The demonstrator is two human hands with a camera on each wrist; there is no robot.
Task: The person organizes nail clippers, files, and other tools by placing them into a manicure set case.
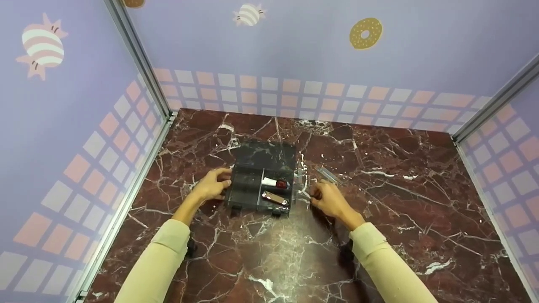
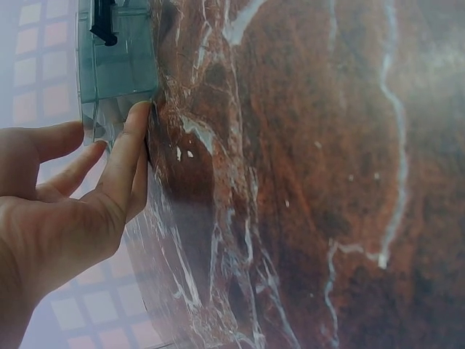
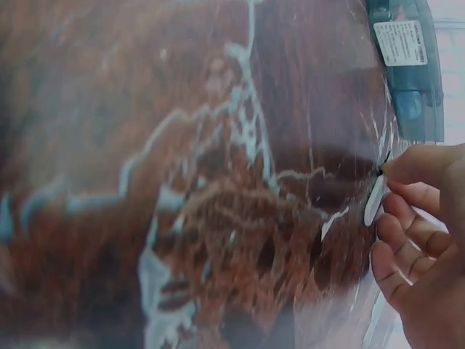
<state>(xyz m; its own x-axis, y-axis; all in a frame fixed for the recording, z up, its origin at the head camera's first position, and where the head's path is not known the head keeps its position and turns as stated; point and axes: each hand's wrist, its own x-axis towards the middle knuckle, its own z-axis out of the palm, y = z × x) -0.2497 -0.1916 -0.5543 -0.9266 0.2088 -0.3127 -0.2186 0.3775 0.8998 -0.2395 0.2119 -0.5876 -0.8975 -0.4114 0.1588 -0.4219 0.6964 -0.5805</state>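
Note:
A see-through dark plastic box lies on the table, its lid folded back away from me and a divider down its middle. In its right half sit a white-and-red piece and a brown, metal-ended piece. My left hand holds the box's left side, the thumb and fingers at its end wall in the left wrist view. To the right of the box, my right hand is low over the table. Its thumb and forefinger pinch a small dark thing, mostly hidden; I cannot tell its kind.
Just beyond my right hand lies a narrow, clear-grey strip. A printed white label shows at the box in the right wrist view. Dark red marbled tabletop surrounds everything, with patterned panels at the back and both sides.

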